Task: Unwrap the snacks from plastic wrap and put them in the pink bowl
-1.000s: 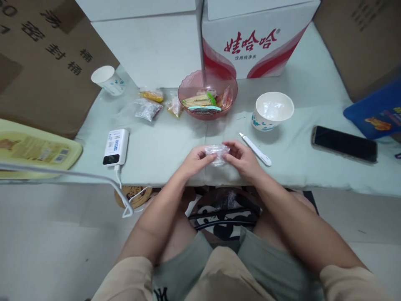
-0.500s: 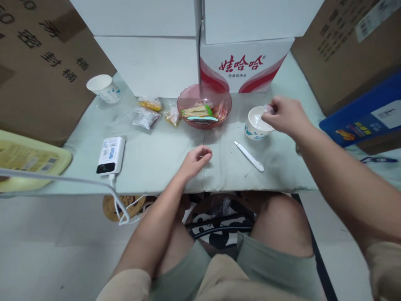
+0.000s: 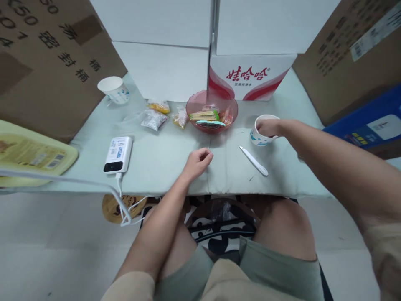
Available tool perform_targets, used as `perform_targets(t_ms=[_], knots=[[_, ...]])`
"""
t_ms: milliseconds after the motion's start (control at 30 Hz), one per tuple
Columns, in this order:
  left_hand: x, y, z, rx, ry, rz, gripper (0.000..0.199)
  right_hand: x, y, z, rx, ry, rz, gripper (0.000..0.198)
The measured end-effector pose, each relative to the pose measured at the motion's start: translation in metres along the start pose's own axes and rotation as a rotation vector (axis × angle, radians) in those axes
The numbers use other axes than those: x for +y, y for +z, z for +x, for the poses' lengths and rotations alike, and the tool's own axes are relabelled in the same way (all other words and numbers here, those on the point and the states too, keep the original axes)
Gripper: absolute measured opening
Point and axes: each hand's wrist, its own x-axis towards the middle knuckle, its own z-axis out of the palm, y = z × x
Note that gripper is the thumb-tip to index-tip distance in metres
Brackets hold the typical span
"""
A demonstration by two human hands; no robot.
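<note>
My right hand [image 3: 268, 127] reaches down into a white paper cup [image 3: 262, 140] with blue print, and the cup's wall and rim hide its fingertips. Below that cup lies a slim white tool [image 3: 254, 161] with a short metal tip. My left hand [image 3: 198, 162] rests at the middle of the cloth-covered table [image 3: 166, 163], its fingers curled in and the thumb against them. Whatever may be inside that curl is hidden. Beyond it stands a pink clear bowl [image 3: 230, 100] holding wooden sticks and small packets.
Small plastic bags [image 3: 155, 120] lie left of the bowl. Further left are a second paper cup [image 3: 118, 93], a white power bank [image 3: 118, 154] with its cable, and a yellow jug [image 3: 37, 154]. White cartons [image 3: 163, 69] line the back; brown boxes [image 3: 46, 96] flank both sides.
My right hand has gone from the cup's rim, with clear plastic at its fingers, down inside the cup. The left hand has curled tighter. The view has shifted slightly.
</note>
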Motion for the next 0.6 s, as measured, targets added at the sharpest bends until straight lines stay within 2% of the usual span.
perform_targets(t_ms=[67,133,267,333,400,467,533,600], knots=[[0.000,-0.001,-0.002,0.011,0.010,-0.006,0.030,-0.003,-0.005,-0.010,-0.218,0.101,-0.096,0.036],[0.001,-0.002,-0.004,0.030,0.023,-0.006,0.028,-0.009,-0.013,-0.018,-0.338,0.175,-0.164,0.032],[0.007,-0.008,-0.008,0.086,0.027,-0.007,0.025,-0.033,-0.039,-0.020,-0.348,0.215,-0.282,0.027],[0.009,-0.011,-0.008,0.121,0.023,-0.001,0.024,-0.057,-0.048,-0.015,-0.244,0.170,-0.400,0.024],[0.010,-0.013,-0.006,0.146,0.018,0.015,0.023,-0.091,-0.044,-0.010,-0.091,0.009,-0.539,0.014],[0.010,-0.014,-0.003,0.150,0.013,0.039,0.022,-0.132,-0.023,-0.009,0.008,-0.264,-0.613,0.009],[0.009,-0.014,0.000,0.145,0.010,0.083,0.022,-0.175,0.013,-0.008,-0.013,-0.545,-0.565,0.019],[0.006,-0.014,0.002,0.134,0.007,0.137,0.022,-0.211,0.058,-0.005,-0.024,-0.727,-0.464,0.027]])
